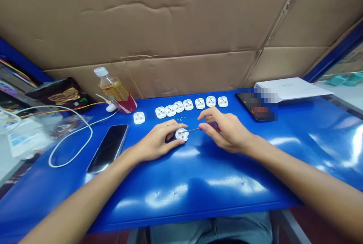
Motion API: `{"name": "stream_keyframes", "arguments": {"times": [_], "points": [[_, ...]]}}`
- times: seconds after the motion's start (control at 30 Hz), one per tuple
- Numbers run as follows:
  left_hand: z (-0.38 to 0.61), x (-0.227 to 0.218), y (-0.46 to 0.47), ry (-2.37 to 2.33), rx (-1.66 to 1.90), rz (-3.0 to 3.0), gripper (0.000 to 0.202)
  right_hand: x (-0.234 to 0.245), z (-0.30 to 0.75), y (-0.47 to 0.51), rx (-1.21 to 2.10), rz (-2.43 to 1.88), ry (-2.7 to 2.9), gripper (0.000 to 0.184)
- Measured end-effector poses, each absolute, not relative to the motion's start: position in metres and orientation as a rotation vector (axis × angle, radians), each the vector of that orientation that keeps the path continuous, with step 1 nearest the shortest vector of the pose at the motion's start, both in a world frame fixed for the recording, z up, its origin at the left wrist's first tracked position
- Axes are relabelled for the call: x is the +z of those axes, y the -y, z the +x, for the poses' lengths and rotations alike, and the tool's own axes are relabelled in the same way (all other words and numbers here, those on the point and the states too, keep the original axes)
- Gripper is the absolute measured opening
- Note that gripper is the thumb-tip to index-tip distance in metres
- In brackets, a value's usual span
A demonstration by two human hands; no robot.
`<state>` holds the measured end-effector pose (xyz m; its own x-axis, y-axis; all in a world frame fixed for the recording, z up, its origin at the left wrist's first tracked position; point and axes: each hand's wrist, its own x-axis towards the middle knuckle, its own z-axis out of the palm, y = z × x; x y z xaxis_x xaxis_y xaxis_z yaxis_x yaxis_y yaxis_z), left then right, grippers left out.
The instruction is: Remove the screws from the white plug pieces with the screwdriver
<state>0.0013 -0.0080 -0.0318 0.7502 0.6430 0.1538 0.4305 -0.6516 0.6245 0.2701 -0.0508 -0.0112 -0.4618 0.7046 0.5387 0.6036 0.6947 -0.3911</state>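
Plug body [182,134], white plastic, is clasped by the curled fingers [173,125] of the left hand [157,142], just above the blue counter [198,198]. Right hand [227,132] fingers [205,117] pinch closed on a purple-handled screwdriver [213,126], its thin shaft level, tip at the plug's face. Good practice: brace the plug firmly and keep the tip seated. Plug body lies at 9 o'clock from the right fingers. Tiny screws [180,118] lie at 12 o'clock; a row of white plug bodies [188,104] lies beyond them.
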Motion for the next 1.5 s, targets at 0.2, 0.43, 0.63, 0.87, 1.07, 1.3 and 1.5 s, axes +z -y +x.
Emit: {"name": "stream_keyframes", "arguments": {"times": [0.2,0.43,0.63,0.87,1.07,1.3,1.5], "points": [[0.0011,-0.0306,0.0084,-0.806,0.486,2.362,0.044,-0.0100,0.2677,0.0519,0.118,-0.827,2.181,0.016],[0.0007,-0.0326,0.0079,-0.781,0.498,2.363,0.042,-0.0117,0.2673,0.0525,0.298,-1.044,2.122,0.008],[0.0010,-0.0333,0.0078,-0.782,0.513,2.365,0.043,-0.0077,0.2666,0.0546,0.198,-0.885,2.179,0.012],[0.0009,-0.0323,0.0085,-0.791,0.489,2.336,0.044,-0.0091,0.2657,0.0551,0.243,-0.934,2.161,0.011],[0.0003,-0.0332,0.0081,-0.787,0.502,2.353,0.043,-0.0071,0.2675,0.0540,0.235,-0.968,2.199,0.009],[0.0002,-0.0351,0.0071,-0.789,0.511,2.365,0.045,-0.0086,0.2677,0.0531,0.181,-0.903,2.195,0.013],[0.0000,-0.0342,0.0073,-0.752,0.510,2.378,0.043,-0.0115,0.2677,0.0529,0.125,-0.972,2.194,0.005]]}}
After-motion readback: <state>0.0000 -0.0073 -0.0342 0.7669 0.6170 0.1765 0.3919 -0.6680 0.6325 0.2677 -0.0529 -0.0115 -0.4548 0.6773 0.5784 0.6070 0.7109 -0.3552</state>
